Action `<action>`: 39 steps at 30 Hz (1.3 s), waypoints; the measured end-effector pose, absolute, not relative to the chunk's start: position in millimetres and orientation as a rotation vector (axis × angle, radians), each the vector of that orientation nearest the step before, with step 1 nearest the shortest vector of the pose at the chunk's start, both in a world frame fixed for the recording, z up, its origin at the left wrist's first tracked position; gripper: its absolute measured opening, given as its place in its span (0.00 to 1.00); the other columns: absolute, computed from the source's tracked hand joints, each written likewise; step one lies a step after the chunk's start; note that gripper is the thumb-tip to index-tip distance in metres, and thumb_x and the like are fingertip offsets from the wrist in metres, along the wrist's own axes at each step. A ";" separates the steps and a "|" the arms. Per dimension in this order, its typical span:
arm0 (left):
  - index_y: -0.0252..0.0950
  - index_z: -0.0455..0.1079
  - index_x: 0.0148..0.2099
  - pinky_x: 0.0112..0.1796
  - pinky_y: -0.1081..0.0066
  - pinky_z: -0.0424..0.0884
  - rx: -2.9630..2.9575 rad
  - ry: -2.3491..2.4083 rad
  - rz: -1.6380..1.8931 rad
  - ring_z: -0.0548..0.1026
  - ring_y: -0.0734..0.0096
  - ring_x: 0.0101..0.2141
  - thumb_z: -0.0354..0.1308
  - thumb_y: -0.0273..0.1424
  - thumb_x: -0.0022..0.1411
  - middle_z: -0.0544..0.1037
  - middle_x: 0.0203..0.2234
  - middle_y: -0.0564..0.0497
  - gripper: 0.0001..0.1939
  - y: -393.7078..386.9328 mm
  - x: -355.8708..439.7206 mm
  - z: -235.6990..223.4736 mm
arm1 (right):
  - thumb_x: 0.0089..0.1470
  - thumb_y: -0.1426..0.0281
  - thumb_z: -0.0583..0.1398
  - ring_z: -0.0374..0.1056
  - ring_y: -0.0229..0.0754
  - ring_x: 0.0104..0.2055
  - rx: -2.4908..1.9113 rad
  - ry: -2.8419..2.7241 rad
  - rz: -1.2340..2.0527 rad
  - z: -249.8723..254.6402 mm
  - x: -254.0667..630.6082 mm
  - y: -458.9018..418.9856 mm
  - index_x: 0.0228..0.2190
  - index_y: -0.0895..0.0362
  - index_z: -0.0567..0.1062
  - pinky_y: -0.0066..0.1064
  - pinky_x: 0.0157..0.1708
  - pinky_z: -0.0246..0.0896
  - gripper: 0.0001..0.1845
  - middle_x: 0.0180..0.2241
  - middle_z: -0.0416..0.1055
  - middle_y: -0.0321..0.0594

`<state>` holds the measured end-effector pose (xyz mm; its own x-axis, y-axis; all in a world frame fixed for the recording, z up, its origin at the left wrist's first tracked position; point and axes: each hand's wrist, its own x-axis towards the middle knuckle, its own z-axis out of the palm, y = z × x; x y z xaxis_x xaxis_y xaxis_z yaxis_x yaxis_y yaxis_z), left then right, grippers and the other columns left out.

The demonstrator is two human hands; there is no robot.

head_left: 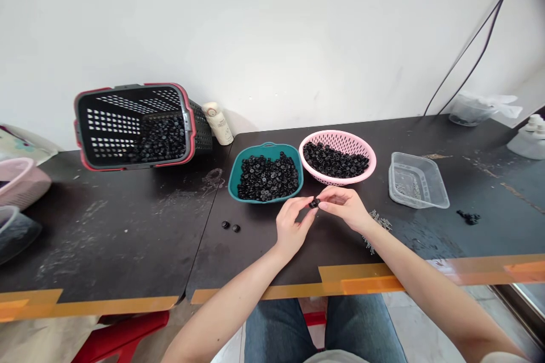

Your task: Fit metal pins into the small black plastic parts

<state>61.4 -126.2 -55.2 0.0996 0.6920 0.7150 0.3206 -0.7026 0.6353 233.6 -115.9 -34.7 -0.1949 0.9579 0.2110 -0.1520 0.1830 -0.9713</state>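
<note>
Both my left hand (293, 222) and my right hand (344, 207) pinch a small round black plastic part (314, 203) between fingertips, just in front of the baskets. Its finer shape is too small to make out. Behind my left hand sits a teal basin (232, 186) full of black ring-like pieces (268, 177). A pink oval basket (371, 163) behind my right hand holds black cap-like pieces (334, 160). Two black parts (230, 227) lie on the table to the left. Partly hidden by my right forearm is a pile of metal screws or pins (380, 221).
A large dark basket with a red rim (189, 125) lies tipped at the back left, with black pieces inside. Beside it stands a white bottle (218, 123). To the right are a clear plastic tub (419, 202) and a small black heap (468, 217). Orange tape (293, 291) lines the table edge.
</note>
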 end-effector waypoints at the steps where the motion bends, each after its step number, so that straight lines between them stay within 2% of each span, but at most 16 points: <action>1: 0.39 0.71 0.49 0.41 0.67 0.73 2.067 1.001 1.635 0.75 0.70 0.37 0.59 0.27 0.60 0.76 0.37 0.49 0.14 -126.2 61.4 -55.1 | 0.44 0.66 0.69 0.66 0.39 0.31 -0.862 -1.358 1.256 -34.0 233.6 -116.4 0.31 0.52 0.80 0.33 0.33 0.65 0.09 0.30 0.72 0.38; 5: 0.40 0.71 0.50 0.41 0.66 0.74 2.086 1.018 1.631 0.75 0.70 0.37 0.59 0.29 0.61 0.76 0.37 0.48 0.14 -126.0 61.0 -55.4 | 0.44 0.65 0.69 0.66 0.40 0.30 -0.884 -1.370 1.234 -31.5 232.4 -117.4 0.31 0.53 0.80 0.33 0.31 0.65 0.09 0.29 0.72 0.38; 10: 0.40 0.72 0.51 0.40 0.66 0.75 2.101 1.021 1.629 0.75 0.70 0.36 0.59 0.30 0.60 0.77 0.37 0.48 0.15 -125.4 60.5 -56.7 | 0.42 0.64 0.70 0.67 0.40 0.32 -0.901 -1.311 1.276 -33.0 231.4 -116.4 0.30 0.53 0.80 0.33 0.34 0.66 0.10 0.30 0.73 0.38; 17: 0.42 0.71 0.52 0.41 0.68 0.74 2.088 1.009 1.638 0.74 0.71 0.37 0.61 0.26 0.58 0.76 0.37 0.50 0.18 -125.1 60.6 -56.5 | 0.42 0.65 0.70 0.67 0.39 0.30 -0.888 -1.271 1.325 -39.3 232.1 -113.6 0.30 0.53 0.80 0.32 0.33 0.66 0.09 0.30 0.74 0.37; 32: 0.42 0.71 0.52 0.38 0.69 0.73 2.122 0.991 1.648 0.74 0.71 0.36 0.61 0.27 0.59 0.76 0.35 0.50 0.18 -124.8 59.3 -57.0 | 0.44 0.68 0.69 0.65 0.35 0.28 -0.823 -1.287 1.385 -36.3 233.9 -113.1 0.29 0.54 0.81 0.30 0.31 0.63 0.06 0.28 0.73 0.36; 39: 0.42 0.71 0.52 0.38 0.69 0.73 2.142 0.973 1.656 0.74 0.71 0.36 0.60 0.27 0.60 0.77 0.35 0.50 0.17 -124.4 58.7 -57.9 | 0.47 0.66 0.68 0.66 0.35 0.28 -0.801 -1.272 1.458 -39.5 233.9 -111.8 0.26 0.55 0.80 0.28 0.28 0.64 0.06 0.28 0.74 0.38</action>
<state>58.7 -124.4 -57.9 0.1244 0.6454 0.7537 0.3445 -0.7404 0.5772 233.9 -111.8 -39.5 -0.2803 0.9515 0.1271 -0.2544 0.0540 -0.9656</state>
